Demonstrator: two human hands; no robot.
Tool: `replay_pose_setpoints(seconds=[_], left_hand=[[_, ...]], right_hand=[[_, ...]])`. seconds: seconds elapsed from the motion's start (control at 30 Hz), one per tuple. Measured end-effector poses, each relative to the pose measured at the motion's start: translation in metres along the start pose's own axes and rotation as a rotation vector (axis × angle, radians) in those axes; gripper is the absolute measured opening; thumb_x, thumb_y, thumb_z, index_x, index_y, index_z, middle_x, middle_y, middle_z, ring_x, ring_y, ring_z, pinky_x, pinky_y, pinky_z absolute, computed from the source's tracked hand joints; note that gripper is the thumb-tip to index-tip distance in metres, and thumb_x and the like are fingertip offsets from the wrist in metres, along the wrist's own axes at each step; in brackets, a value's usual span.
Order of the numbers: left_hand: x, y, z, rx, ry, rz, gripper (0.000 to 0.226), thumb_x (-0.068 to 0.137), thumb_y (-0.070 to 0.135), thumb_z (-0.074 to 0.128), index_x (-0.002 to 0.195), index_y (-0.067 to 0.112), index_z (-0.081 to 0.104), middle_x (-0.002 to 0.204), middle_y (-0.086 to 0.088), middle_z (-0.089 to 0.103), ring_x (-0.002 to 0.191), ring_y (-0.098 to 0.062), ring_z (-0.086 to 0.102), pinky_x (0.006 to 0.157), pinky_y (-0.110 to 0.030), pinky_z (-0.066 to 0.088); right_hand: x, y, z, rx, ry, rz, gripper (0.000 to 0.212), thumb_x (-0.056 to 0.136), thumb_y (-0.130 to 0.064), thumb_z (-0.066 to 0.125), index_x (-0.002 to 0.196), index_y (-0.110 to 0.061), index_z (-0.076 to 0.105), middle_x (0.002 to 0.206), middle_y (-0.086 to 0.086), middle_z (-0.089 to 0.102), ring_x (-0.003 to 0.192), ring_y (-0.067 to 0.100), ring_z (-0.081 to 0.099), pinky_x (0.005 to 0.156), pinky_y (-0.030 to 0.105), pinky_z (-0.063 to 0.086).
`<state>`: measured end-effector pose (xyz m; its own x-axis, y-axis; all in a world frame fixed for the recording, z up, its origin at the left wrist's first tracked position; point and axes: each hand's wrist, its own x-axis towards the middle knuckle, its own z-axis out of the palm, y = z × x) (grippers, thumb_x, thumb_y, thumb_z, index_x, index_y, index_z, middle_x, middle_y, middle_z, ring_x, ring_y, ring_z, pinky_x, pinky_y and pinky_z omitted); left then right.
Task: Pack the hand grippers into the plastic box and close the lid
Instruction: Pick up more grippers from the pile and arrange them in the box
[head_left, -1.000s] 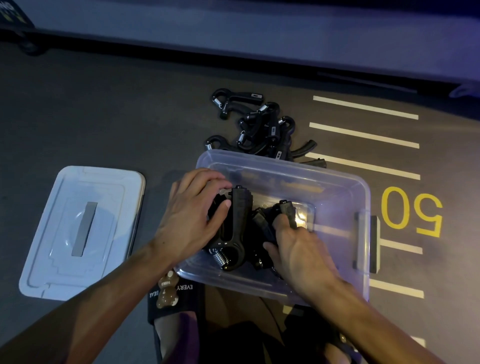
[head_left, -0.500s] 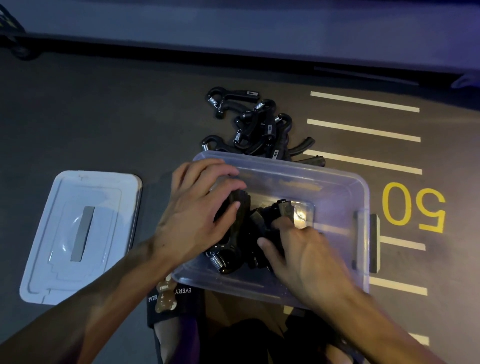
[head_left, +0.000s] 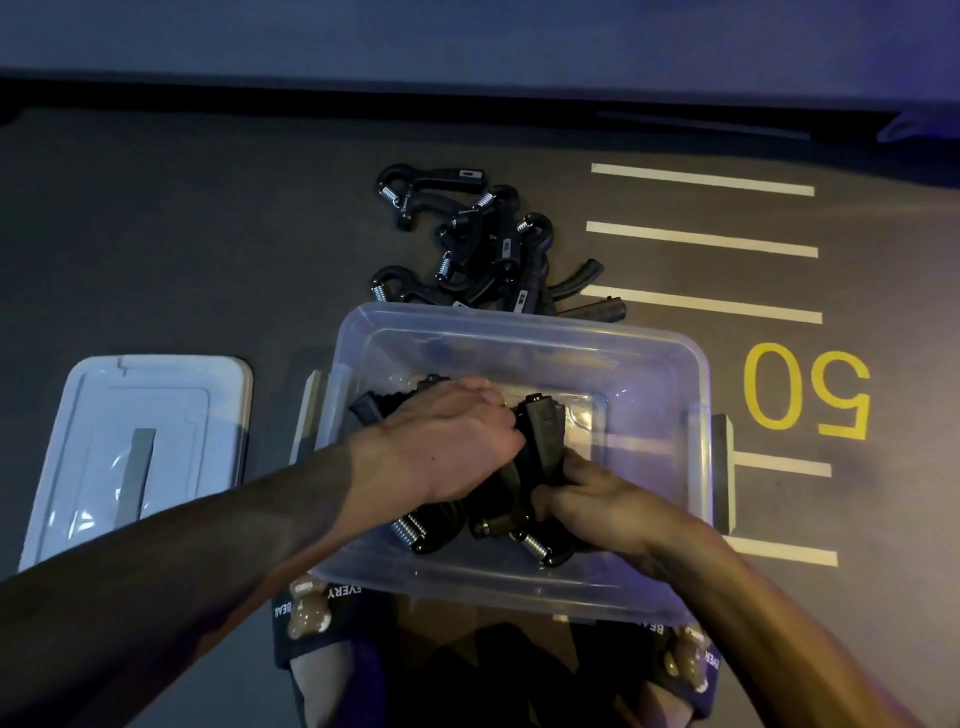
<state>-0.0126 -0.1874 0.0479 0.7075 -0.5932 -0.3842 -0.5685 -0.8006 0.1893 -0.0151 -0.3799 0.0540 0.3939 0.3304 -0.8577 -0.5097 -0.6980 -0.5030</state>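
Both hands are down inside the clear plastic box (head_left: 519, 332), which sits on the dark floor (head_left: 156, 234) just in front of the person's feet. The left hand (head_left: 441, 441) lies palm-down over a black hand gripper (head_left: 379, 405) in the box's left half; its fingers curl down out of sight, so whether they clasp it cannot be told. The right hand (head_left: 597, 499) has its fingers (head_left: 571, 470) closed around the lower handles of another hand gripper (head_left: 540, 436), whose top end stands up past the fingertips between the two hands. Steel springs (head_left: 410, 530) show at the near wall below both hands. A loose pile of grippers (head_left: 483, 244) lies on the floor just beyond the box's far wall. The white lid (head_left: 140, 441) rests flat on the floor, left of the box.
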Motion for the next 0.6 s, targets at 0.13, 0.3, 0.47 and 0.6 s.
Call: replay_pose_setpoints(seconds=[0.13, 0.3, 0.47, 0.6], left_hand=[[0.014, 0.008, 0.003, 0.047, -0.171, -0.061, 0.014, 0.095, 0.017, 0.058, 0.104, 0.025, 0.066, 0.109, 0.002, 0.066, 0.116, -0.022, 0.056, 0.112, -0.03, 0.03], [0.023, 0.022, 0.0, 0.194, -0.249, 0.023, 0.019, 0.097, 0.011, 0.054, 0.102, 0.023, 0.068, 0.105, 0.001, 0.071, 0.106, -0.026, 0.065, 0.106, -0.035, 0.04], [0.021, 0.023, -0.002, 0.191, -0.247, 0.046, 0.02, 0.097, 0.01, 0.054, 0.097, 0.023, 0.07, 0.1, 0.0, 0.072, 0.101, -0.026, 0.068, 0.097, -0.038, 0.051], [0.022, 0.024, -0.004, 0.208, -0.251, 0.064, 0.019, 0.096, 0.012, 0.056, 0.1, 0.022, 0.072, 0.099, 0.0, 0.072, 0.099, -0.027, 0.068, 0.092, -0.038, 0.054]], right_hand=[[0.002, 0.004, 0.004, 0.135, -0.014, 0.048, 0.075, 0.041, -0.035, 0.063, 0.114, -0.021, 0.057, 0.108, 0.013, 0.07, 0.083, 0.018, 0.059, 0.07, 0.034, 0.049], [0.007, 0.016, 0.005, 0.223, -0.036, 0.053, 0.067, 0.046, -0.028, 0.065, 0.111, -0.017, 0.06, 0.103, 0.017, 0.07, 0.084, 0.019, 0.058, 0.073, 0.036, 0.049], [0.007, 0.021, 0.007, 0.307, -0.055, 0.053, 0.057, 0.058, -0.015, 0.061, 0.115, -0.011, 0.058, 0.095, 0.01, 0.064, 0.084, 0.02, 0.056, 0.071, 0.035, 0.046], [0.007, 0.022, 0.011, 0.396, -0.034, 0.056, 0.054, 0.059, -0.01, 0.06, 0.114, -0.009, 0.061, 0.095, 0.012, 0.065, 0.085, 0.022, 0.056, 0.072, 0.035, 0.046]])
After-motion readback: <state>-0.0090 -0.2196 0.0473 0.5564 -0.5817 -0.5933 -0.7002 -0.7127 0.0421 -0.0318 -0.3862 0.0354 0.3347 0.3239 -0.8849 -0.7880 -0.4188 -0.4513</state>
